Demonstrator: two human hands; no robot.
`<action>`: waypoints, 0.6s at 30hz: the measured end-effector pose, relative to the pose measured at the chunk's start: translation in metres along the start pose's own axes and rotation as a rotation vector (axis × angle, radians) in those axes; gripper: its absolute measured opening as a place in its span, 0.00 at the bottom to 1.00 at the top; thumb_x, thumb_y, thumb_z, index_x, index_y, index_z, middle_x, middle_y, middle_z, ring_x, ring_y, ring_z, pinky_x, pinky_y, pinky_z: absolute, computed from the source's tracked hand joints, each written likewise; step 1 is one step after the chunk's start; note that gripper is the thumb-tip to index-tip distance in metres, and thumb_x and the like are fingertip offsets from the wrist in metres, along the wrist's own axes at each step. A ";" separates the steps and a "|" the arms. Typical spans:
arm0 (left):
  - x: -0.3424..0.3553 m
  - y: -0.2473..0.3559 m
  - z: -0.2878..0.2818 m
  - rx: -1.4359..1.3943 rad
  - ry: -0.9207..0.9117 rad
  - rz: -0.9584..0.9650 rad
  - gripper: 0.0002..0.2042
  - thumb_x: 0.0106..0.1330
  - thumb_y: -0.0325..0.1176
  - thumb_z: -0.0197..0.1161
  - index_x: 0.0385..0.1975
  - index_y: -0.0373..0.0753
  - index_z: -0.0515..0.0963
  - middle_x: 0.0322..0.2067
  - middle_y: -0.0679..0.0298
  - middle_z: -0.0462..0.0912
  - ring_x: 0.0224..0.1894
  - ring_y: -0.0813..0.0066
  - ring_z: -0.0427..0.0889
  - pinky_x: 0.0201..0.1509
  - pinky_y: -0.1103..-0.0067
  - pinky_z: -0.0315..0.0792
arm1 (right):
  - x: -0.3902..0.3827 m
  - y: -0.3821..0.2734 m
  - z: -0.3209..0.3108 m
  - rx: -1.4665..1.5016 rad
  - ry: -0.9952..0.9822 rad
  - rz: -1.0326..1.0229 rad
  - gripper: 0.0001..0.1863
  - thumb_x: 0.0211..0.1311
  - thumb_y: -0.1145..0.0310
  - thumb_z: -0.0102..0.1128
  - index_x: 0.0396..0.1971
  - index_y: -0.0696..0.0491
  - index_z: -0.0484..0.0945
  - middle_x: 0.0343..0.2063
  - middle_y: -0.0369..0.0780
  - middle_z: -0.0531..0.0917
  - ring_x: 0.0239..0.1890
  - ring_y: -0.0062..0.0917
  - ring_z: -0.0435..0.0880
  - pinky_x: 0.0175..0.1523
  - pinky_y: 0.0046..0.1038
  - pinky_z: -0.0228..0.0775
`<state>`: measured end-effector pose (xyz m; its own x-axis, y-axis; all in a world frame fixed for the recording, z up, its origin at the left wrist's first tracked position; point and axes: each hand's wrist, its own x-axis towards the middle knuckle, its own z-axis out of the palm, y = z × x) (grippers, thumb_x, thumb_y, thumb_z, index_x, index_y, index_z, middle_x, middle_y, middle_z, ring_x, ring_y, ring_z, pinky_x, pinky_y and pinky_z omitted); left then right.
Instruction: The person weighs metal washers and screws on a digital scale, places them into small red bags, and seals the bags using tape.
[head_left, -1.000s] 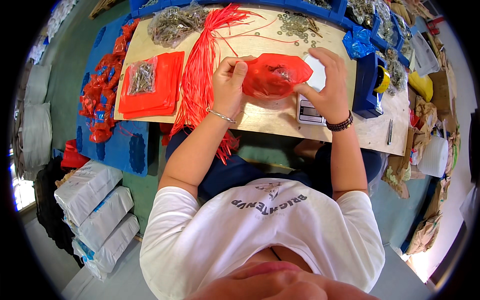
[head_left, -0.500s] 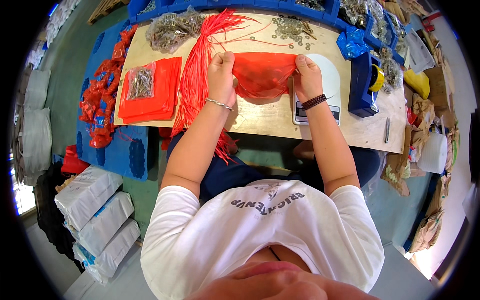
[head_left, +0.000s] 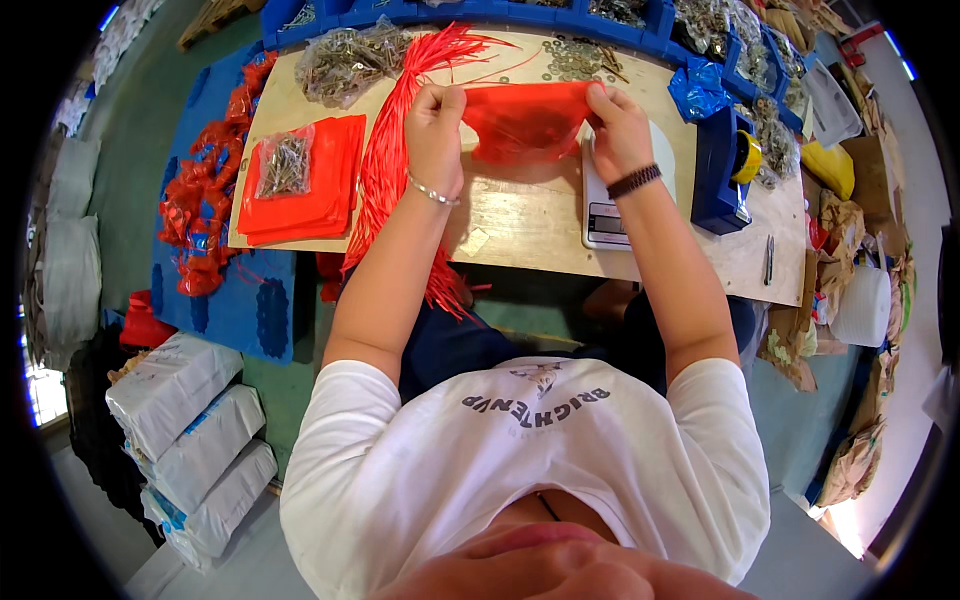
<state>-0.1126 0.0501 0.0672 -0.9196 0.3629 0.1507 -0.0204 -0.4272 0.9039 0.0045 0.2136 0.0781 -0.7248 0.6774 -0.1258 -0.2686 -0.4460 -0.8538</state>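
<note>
A red plastic bag is stretched between my two hands above the wooden table, with dark contents showing dimly through it. My left hand pinches its left top corner, thumb uppermost. At the right top corner my right hand grips the bag in the same way. Beneath my right hand and wrist lies a white kitchen scale, partly hidden. Left of my left forearm hangs a bundle of red plastic ties. A stack of flat red bags lies farther left, topped by a clear bag of screws.
Loose washers and a clear bag of hardware lie at the back. A blue tape dispenser and a pen are on the right. Blue bins line the far edge. Filled red bags rest at left.
Both hands have raised the red bag slightly, away from me. My right hand has turned a little, and more of the scale's front shows.
</note>
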 end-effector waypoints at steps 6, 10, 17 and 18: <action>-0.020 -0.003 -0.011 0.108 -0.118 -0.205 0.09 0.67 0.34 0.60 0.25 0.40 0.72 0.23 0.74 0.70 0.29 0.88 0.69 0.32 0.87 0.62 | -0.024 0.013 -0.031 -0.257 0.097 0.073 0.10 0.61 0.66 0.62 0.22 0.54 0.77 0.18 0.28 0.75 0.17 0.10 0.64 0.23 0.16 0.55; -0.008 -0.007 -0.015 0.445 -0.248 0.149 0.10 0.65 0.41 0.60 0.28 0.40 0.75 0.27 0.68 0.78 0.35 0.79 0.77 0.40 0.79 0.66 | -0.028 0.017 -0.025 -0.327 0.089 0.016 0.10 0.61 0.65 0.62 0.23 0.55 0.78 0.18 0.28 0.73 0.18 0.10 0.63 0.24 0.17 0.55; -0.006 0.023 0.026 1.355 -0.633 0.762 0.21 0.52 0.58 0.63 0.30 0.45 0.77 0.29 0.71 0.80 0.36 0.71 0.77 0.50 0.71 0.60 | -0.032 0.019 -0.033 -0.302 0.089 0.018 0.11 0.62 0.65 0.61 0.23 0.56 0.78 0.18 0.29 0.74 0.21 0.11 0.65 0.27 0.17 0.58; -0.004 0.021 0.027 1.317 -0.638 0.799 0.19 0.52 0.56 0.63 0.25 0.45 0.77 0.24 0.70 0.79 0.31 0.71 0.78 0.43 0.72 0.65 | -0.035 0.018 -0.032 -0.323 0.087 0.016 0.12 0.62 0.65 0.61 0.23 0.57 0.78 0.19 0.30 0.74 0.21 0.11 0.65 0.27 0.17 0.58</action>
<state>-0.0986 0.0625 0.0965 -0.2310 0.8104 0.5384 0.9717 0.1639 0.1702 0.0451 0.2008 0.0514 -0.6665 0.7254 -0.1718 -0.0324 -0.2584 -0.9655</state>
